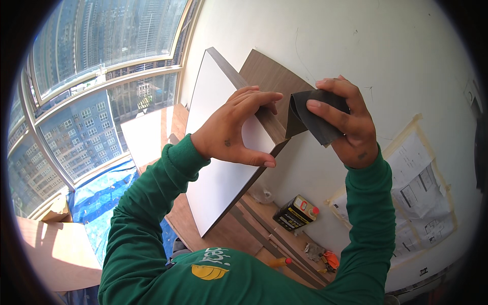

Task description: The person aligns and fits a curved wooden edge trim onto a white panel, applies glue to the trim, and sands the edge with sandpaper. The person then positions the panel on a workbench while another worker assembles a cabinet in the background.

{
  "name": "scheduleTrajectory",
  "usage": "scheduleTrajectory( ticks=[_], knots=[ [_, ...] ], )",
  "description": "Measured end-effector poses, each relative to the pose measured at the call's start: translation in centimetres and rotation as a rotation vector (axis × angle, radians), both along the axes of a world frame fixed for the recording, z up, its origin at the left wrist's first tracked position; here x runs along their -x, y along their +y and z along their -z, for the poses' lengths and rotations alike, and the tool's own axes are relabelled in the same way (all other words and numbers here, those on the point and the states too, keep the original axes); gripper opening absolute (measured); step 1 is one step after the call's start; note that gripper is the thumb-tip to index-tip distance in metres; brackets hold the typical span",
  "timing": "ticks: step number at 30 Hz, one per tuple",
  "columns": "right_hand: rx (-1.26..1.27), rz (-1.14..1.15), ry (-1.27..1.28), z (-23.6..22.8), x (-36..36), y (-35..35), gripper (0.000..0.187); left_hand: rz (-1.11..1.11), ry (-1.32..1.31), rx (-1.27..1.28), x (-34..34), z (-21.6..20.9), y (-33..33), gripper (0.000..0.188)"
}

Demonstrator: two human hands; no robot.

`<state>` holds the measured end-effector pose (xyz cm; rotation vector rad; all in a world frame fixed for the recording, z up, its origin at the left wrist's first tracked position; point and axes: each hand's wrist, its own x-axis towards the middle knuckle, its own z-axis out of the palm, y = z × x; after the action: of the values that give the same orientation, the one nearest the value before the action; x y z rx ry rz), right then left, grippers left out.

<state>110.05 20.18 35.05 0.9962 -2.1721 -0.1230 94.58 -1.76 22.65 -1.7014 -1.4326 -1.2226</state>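
Gripping dark sheet (316,124), right hand (353,129), near white panel (216,185).

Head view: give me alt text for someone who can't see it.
A person's right hand holds a folded dark sheet in its grip near the corner of a white panel with wood-look edges; the open left hand is in front of the panel. Windows are at left, a pale wall behind, a dark can below.
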Motion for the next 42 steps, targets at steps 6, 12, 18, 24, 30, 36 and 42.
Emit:
scheduleTrajectory(
  ticks=[6,12,18,24,30,36,42],
  knots=[
    [0.058,-0.036,0.004,0.7,0.3,0.2,0.063,-0.002,0.000,0.004,0.0,-0.1,0.0,0.109],
    [0.222,-0.089,0.007,2.9,0.5,0.6,0.059,-0.007,0.005,0.004,0.0,-0.2,-0.1,0.112],
    [0.387,-0.110,-0.013,5.0,0.6,0.9,0.057,-0.017,0.005,0.003,0.0,-0.2,-0.2,0.112],
    [0.469,-0.118,-0.090,5.3,0.5,0.7,0.057,-0.018,0.003,0.001,0.0,-0.2,-0.1,0.111],
    [0.445,-0.096,-0.164,4.3,0.5,0.6,0.058,-0.023,-0.003,0.013,-0.1,-0.3,-0.2,0.112],
    [0.387,-0.061,-0.248,2.8,0.3,0.6,0.062,-0.010,-0.008,0.011,-0.3,-0.3,-0.2,0.110],
    [0.417,-0.057,-0.365,2.2,0.5,0.7,0.062,-0.010,-0.014,0.027,-0.3,-0.4,-0.1,0.109]
  ],
)
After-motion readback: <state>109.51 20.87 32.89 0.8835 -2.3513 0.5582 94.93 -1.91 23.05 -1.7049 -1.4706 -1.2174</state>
